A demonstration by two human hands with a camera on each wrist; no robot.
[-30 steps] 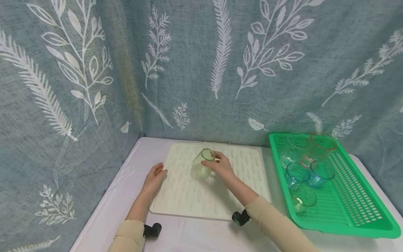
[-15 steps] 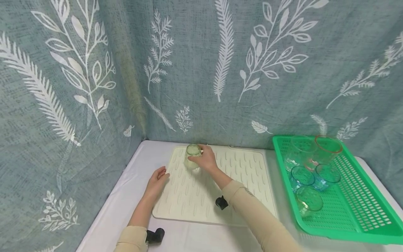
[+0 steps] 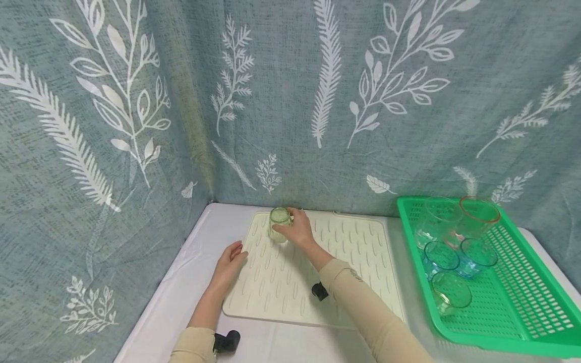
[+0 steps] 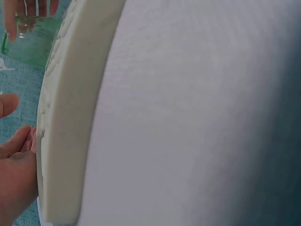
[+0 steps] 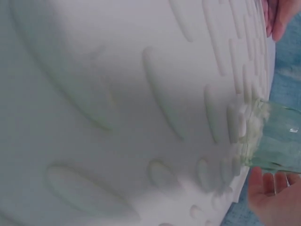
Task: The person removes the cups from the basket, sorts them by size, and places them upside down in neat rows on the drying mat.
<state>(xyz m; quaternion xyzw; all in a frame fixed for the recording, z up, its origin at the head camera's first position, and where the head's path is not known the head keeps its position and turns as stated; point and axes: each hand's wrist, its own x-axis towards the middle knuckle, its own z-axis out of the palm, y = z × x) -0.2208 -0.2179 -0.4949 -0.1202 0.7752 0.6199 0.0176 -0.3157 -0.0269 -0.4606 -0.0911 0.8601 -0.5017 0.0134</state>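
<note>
A pale green drinking glass (image 3: 279,217) stands upright on the back left of the cream ridged mat (image 3: 281,287). My right hand (image 3: 298,229) grips this glass from its right side, thumb toward me and fingers behind. In the right wrist view the base of the glass (image 5: 280,136) meets the mat's ridges. Beside the mat's left edge rests my left hand (image 3: 230,264), fingers loosely bent, with nothing in it. The left wrist view catches its thumb and fingers (image 4: 16,141) along the mat's thick edge.
To the right, a green plastic basket (image 3: 492,340) holds several glasses: a clear one (image 3: 431,224), a red-rimmed one (image 3: 478,217), two blue ones and a greenish one (image 3: 449,295). A white cloth (image 3: 272,343) covers the table. A patterned curtain (image 3: 290,126) hangs close behind.
My right hand has carried the glass leftward and back across the mat and brought it from tilted to upright. Over the last half second it barely moves. The left hand stays by the mat's edge.
</note>
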